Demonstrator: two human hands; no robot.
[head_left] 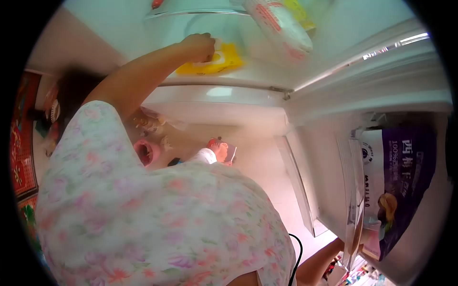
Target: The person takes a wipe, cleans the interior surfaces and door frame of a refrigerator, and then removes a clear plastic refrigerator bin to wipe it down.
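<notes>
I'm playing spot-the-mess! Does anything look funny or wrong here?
The long white packet lies slantwise near the yellow packet in the fridge, so it looks crooked. Small things are jumbled on the floor near something pink, which looks messy. I can't see anything spilled or broken.

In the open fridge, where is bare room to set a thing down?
Bare room shows right of the yellow packet, below the white bag, and perhaps left of the left hand. Crowded: at that packet, and the door shelf with the purple bag.
</notes>
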